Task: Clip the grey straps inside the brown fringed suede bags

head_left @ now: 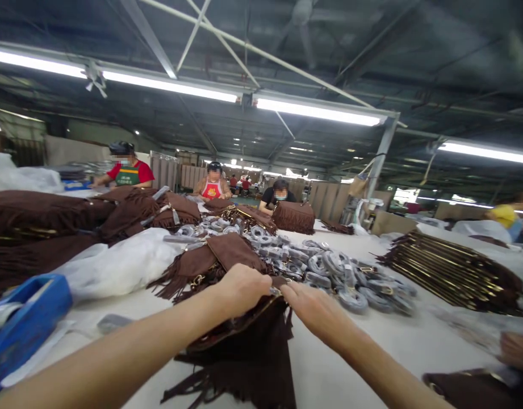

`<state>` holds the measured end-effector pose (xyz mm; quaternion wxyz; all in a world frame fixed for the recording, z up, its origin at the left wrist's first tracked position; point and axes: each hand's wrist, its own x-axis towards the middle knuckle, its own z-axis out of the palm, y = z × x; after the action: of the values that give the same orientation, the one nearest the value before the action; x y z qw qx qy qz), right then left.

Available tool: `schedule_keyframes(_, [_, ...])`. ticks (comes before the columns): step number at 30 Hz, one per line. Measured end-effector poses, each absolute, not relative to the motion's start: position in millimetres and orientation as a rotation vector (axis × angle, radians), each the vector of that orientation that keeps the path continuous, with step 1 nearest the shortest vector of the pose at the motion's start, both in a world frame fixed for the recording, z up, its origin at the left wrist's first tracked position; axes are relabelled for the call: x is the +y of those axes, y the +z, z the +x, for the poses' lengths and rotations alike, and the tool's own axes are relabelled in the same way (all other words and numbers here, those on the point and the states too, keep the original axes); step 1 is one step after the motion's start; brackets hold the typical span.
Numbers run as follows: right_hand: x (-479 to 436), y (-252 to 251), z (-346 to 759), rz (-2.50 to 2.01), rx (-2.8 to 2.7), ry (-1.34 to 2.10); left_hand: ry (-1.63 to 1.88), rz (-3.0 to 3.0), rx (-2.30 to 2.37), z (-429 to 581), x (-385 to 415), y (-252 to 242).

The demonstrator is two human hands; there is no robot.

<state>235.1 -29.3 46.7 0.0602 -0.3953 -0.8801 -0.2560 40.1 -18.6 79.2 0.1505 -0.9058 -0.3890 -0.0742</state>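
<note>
Dark brown fringed bag (pixel 259 346) over pale tabletop (pixel 325 369), between the hands. Left hand (pixel 244 287) and right hand (pixel 314 307) pinch its top edge; exact part hidden by fingers, bag's inside unreadable. Grey wrapped coiled straps (pixel 355 300) piled beyond. Blue tape dispenser (pixel 54 295), cut off at left, holds blurred whitish roll (pixel 1 317).

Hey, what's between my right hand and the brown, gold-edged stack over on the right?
In the head view, a pile of grey coils lies on the table between your right hand and the stack.
</note>
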Motion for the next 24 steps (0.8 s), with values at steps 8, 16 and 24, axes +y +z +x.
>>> schedule_keyframes(8, [10.2, 94.5, 271.3, -1.391, -2.669, -0.812, -0.128, -2.422, -1.321, -81.4, 0.2, 81.9])
schedule_keyframes(16, [28.8, 82.8, 280.0, -1.469, -2.638, -0.671, -0.214, -2.404, -1.566, -119.8, -4.9, 51.9])
schedule_keyframes(24, [38.3, 87.2, 274.6, -1.475, -2.642, -0.707, -0.313, -2.660, -1.464, -59.8, 4.4, 48.0])
